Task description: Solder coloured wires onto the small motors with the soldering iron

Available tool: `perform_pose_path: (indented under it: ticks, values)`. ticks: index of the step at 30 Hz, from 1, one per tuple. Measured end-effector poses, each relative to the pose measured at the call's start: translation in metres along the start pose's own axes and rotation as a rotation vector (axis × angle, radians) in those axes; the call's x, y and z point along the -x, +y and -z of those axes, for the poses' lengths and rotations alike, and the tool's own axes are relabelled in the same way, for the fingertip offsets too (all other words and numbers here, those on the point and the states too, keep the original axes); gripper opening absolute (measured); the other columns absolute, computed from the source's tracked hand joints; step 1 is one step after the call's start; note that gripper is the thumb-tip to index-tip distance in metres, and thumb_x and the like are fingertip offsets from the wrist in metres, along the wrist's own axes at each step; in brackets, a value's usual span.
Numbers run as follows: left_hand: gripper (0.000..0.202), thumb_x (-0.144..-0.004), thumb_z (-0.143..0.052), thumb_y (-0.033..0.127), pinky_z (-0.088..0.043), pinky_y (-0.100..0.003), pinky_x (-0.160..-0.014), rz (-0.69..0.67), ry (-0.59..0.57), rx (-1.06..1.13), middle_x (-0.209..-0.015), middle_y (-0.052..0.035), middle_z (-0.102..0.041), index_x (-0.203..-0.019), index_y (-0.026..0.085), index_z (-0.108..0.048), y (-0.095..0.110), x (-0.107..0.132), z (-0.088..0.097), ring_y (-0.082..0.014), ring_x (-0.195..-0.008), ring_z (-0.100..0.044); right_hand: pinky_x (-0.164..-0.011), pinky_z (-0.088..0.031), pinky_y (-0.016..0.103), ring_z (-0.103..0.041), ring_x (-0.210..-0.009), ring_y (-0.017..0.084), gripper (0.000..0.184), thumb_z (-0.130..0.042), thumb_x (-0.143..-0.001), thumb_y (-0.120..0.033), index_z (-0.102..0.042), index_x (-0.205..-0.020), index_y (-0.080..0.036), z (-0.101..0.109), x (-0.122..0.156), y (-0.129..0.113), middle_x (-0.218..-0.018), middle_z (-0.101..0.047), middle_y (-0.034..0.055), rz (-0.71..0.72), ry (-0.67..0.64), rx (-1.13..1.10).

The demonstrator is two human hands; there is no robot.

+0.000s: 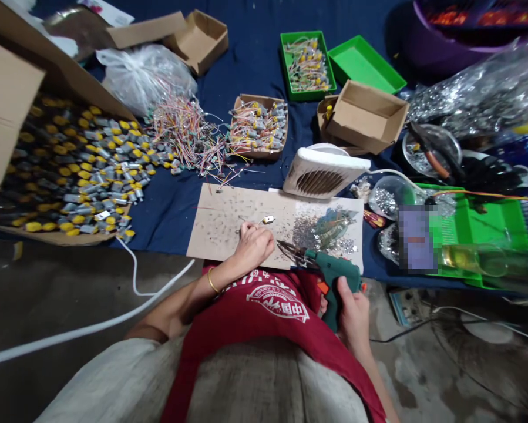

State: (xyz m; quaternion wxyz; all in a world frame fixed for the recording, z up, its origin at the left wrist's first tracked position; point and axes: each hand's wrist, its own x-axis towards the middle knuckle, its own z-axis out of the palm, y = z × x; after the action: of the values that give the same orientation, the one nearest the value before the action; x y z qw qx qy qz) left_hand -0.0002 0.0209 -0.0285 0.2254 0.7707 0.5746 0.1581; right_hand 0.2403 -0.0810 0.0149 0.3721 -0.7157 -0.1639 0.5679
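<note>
Green plastic glue gun point(336, 271) was found gripped in the right hand point(354, 314), the fingers closed around its handle and its front end directed left toward a cardboard sheet point(228, 229) marked with dark specks. The gun was judged light and stiff, and was best held by that handle, away from the front end. The left hand point(254, 247) was resting on the sheet with the fingers curled; whether anything was pinched between them could not be determined. A small motor point(268, 220) with a pale end lay on the sheet just beyond those fingers, not touching them. It was judged light, hard-bodied and liable to slip, and was best taken by its body, as any thin leads would be fragile. Beyond the sheet were seen a carton of loose motors point(47, 237), a tangle of coloured wires point(184, 135) and a card tray of wired motors point(257, 154). A dark metal object point(292, 251) at the gun's front end could not be identified. A pixelated patch point(417, 238) at right concealed whatever lay beneath it.
</note>
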Motion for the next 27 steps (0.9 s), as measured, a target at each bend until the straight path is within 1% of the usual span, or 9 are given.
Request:
perform_pose_path:
  ticks: [5,9,12,19,24,27]
  values:
    - [0.018,-0.091,-0.06,0.016,-0.034,-0.044,-0.097,-0.021,0.01,0.004,-0.08,-0.004,-0.073,-0.074,0.018,-0.065,-0.002,0.001,-0.001,-0.0213,-0.083,-0.062,-0.034,-0.043,0.027,-0.053,-0.035,0.016,0.06,-0.078,-0.068,-0.074,-0.06,-0.057,-0.018,-0.003,0.001,0.001,-0.049,-0.062,0.0061,-0.017,0.026,-0.014]
    - [0.018,-0.091,-0.06,0.016,-0.034,-0.044,-0.096,-0.032,0.025,0.006,-0.079,-0.004,-0.073,-0.074,0.019,-0.065,-0.004,0.001,-0.003,-0.0216,-0.084,-0.062,-0.033,-0.041,0.026,-0.052,-0.035,0.016,0.058,-0.077,-0.07,-0.073,-0.06,-0.057,-0.018,-0.005,0.002,0.001,-0.048,-0.062,0.0054,-0.02,0.032,-0.033]
    - [0.018,-0.091,-0.06,0.017,-0.035,-0.044,-0.096,-0.036,0.029,0.006,-0.079,-0.0041,-0.073,-0.074,0.019,-0.065,-0.004,0.001,-0.003,-0.0216,-0.083,-0.062,-0.032,-0.04,0.026,-0.052,-0.035,0.015,0.059,-0.079,-0.067,-0.072,-0.06,-0.055,-0.018,-0.007,0.004,0.0,-0.047,-0.061,0.005,-0.027,0.042,-0.058]
    - [0.018,-0.09,-0.061,0.016,-0.035,-0.044,-0.096,-0.041,0.017,0.011,-0.079,-0.0043,-0.073,-0.073,0.018,-0.065,-0.005,0.001,-0.003,-0.0219,-0.083,-0.062,-0.034,-0.041,0.027,-0.052,-0.034,0.016,0.061,-0.081,-0.062,-0.074,-0.057,-0.051,-0.019,-0.012,0.005,-0.003,-0.044,-0.058,0.0047,-0.03,0.073,-0.058]
    - [0.018,-0.09,-0.059,0.016,-0.035,-0.044,-0.095,-0.042,0.022,0.012,-0.079,-0.0042,-0.073,-0.073,0.019,-0.065,-0.006,0.001,-0.004,-0.0221,-0.084,-0.062,-0.034,-0.04,0.026,-0.05,-0.034,0.015,0.062,-0.078,-0.066,-0.075,-0.059,-0.049,-0.018,-0.013,0.006,-0.004,-0.044,-0.058,0.0055,-0.024,0.049,-0.028]
    - [0.018,-0.091,-0.059,0.016,-0.035,-0.044,-0.095,-0.04,0.016,0.013,-0.079,-0.0048,-0.072,-0.074,0.018,-0.065,-0.006,0.001,-0.003,-0.0224,-0.084,-0.062,-0.034,-0.04,0.026,-0.05,-0.034,0.015,0.061,-0.079,-0.066,-0.073,-0.057,-0.048,-0.019,-0.014,0.008,-0.006,-0.042,-0.056,0.0047,-0.009,0.046,-0.003]
